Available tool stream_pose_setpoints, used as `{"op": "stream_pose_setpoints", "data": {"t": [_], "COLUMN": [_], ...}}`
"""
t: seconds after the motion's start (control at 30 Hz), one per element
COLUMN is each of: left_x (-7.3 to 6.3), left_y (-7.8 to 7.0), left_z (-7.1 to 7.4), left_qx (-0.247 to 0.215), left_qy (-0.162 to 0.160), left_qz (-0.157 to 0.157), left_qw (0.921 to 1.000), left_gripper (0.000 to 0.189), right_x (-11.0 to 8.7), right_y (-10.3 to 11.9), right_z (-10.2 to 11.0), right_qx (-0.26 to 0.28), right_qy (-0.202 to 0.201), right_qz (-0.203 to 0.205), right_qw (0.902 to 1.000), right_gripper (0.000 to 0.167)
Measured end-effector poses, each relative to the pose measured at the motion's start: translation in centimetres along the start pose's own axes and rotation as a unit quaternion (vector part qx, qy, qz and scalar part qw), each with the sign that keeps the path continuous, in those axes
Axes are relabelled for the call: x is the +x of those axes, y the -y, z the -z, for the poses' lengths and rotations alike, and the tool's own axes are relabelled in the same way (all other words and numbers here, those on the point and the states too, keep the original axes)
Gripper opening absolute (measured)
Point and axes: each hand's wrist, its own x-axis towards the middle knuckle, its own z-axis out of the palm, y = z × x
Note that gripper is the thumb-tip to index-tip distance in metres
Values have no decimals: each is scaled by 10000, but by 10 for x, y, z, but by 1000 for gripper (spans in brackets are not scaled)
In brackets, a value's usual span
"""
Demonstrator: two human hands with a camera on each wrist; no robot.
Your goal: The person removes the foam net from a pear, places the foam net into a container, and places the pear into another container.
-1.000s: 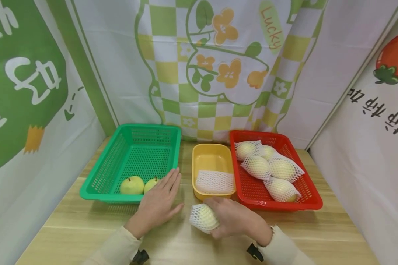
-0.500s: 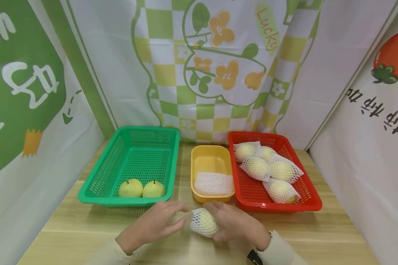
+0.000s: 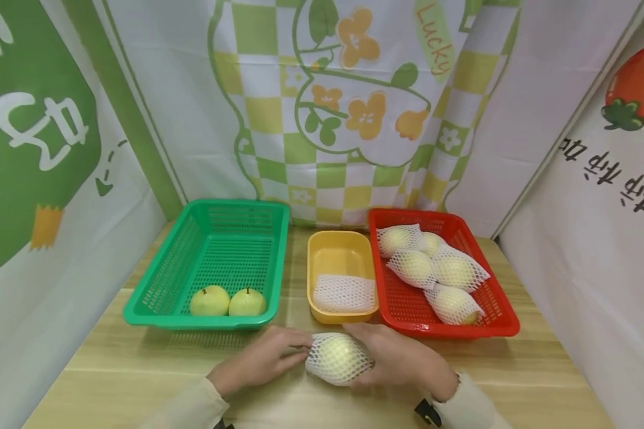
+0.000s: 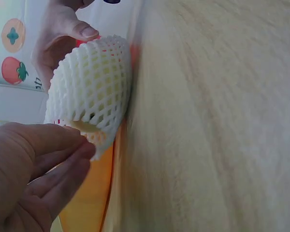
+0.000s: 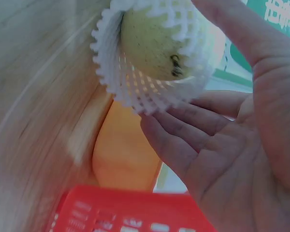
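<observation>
A pale yellow pear (image 3: 337, 356) in a white foam net (image 4: 89, 79) lies on its side low over the table, between my two hands. My left hand (image 3: 271, 356) pinches the rim of the net at the left end, fingertips together in the left wrist view. From the right, my right hand (image 3: 399, 359) holds the netted pear, thumb on one side and fingers on the other. The right wrist view shows those fingers (image 5: 179, 130) at the net's open rim, where the pear's dark-marked end (image 5: 175, 65) shows inside.
At the left stands a green basket (image 3: 206, 220) with two bare pears (image 3: 228, 302). A yellow tub (image 3: 340, 241) in the middle holds flat white foam nets (image 3: 345, 293). A red basket (image 3: 451, 329) at the right contains several netted pears (image 3: 453, 268).
My left hand has come down from beside the green basket to the net's left end. The netted pear has turned more sideways, and my right hand has shifted slightly right around it.
</observation>
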Motion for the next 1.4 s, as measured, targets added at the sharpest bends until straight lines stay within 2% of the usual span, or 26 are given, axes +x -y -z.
{"op": "stream_pose_setpoints", "data": {"t": [0.13,0.27,0.37,0.53,0.67,0.8,1.03,1.27,1.4], "left_x": [5,13,20,31,38,44,45,42,41], "left_y": [-2,-4,-7,-13,-16,-18,-19,-15,-13], "left_z": [-4,-8,-12,-22,-28,-32,-33,-32,-30], "left_qx": [-75,25,-27,-36,-167,-321,-323,-376,-461], "left_qy": [-149,-50,208,739,905,778,448,233,204], "left_qz": [51,113,246,697,898,864,842,919,1026], "left_qw": [9998,9999,9995,9948,9917,9927,9949,9948,9934], "left_gripper": [33,55,66,78,70,57,58,60,65], "right_x": [-8,-11,-11,-7,-6,-5,-6,-11,-15], "right_y": [-7,-11,-13,-13,-11,-10,-8,-7,-8], "right_z": [1,-2,-6,-11,-13,-13,-15,-19,-18], "right_qx": [132,458,659,716,768,613,574,646,599], "right_qy": [-73,-122,-165,-226,-148,-214,-451,-812,-938], "right_qz": [3,180,374,518,405,403,521,698,677], "right_qw": [9999,9987,9970,9958,9961,9971,9960,9921,9915], "right_gripper": [90,82,77,74,73,71,66,49,30]}}
